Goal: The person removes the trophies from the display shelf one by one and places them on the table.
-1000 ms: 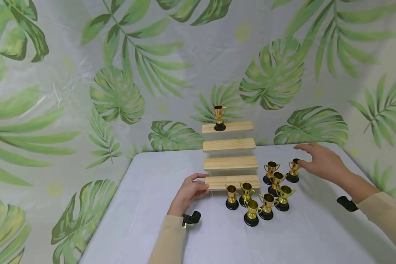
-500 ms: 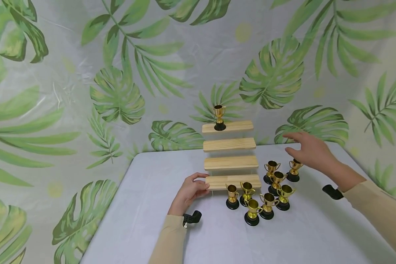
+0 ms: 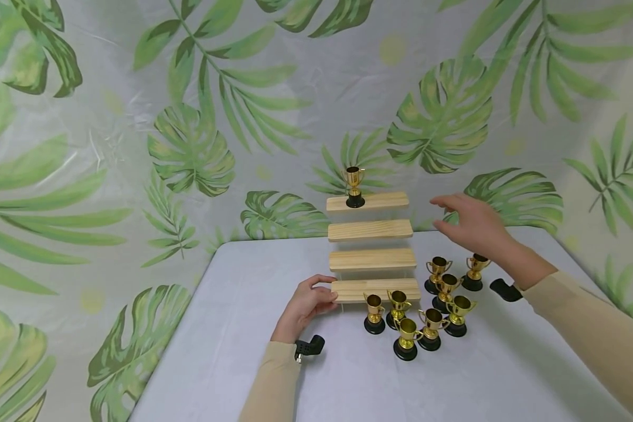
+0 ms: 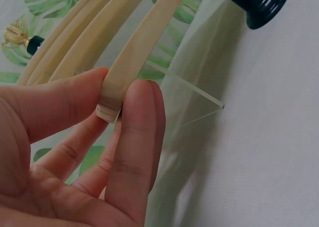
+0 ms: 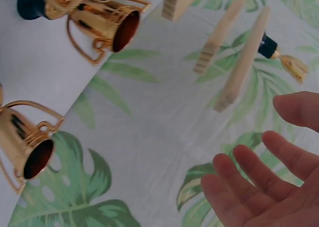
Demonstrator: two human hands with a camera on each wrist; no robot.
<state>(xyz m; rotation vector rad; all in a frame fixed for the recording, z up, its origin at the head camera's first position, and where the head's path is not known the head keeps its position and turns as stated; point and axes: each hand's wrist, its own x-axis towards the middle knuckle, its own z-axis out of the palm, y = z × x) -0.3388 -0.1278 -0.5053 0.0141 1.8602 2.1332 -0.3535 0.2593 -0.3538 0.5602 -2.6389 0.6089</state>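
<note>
A stepped wooden rack [image 3: 371, 259] with several pale planks stands at the table's middle. My left hand [image 3: 307, 305] pinches the left end of its lowest plank [image 4: 144, 47] between thumb and fingers. One gold trophy cup [image 3: 354, 186] with a black base stands on the top plank, left of its middle. My right hand [image 3: 472, 225] is raised in the air right of the rack, its fingers apart and holding nothing. Beneath it a trophy cup [image 3: 475, 272] stands on the table, partly covered by the hand in the head view.
Several more gold trophy cups [image 3: 458, 316] stand upright in a cluster in front of and right of the rack. A white cloth covers the table [image 3: 232, 351]. Behind hangs a leaf-patterned curtain [image 3: 274, 117].
My right hand has moved left and up, from beside the far right cup towards the rack, carrying nothing. The left hand keeps its grip on the lowest plank.
</note>
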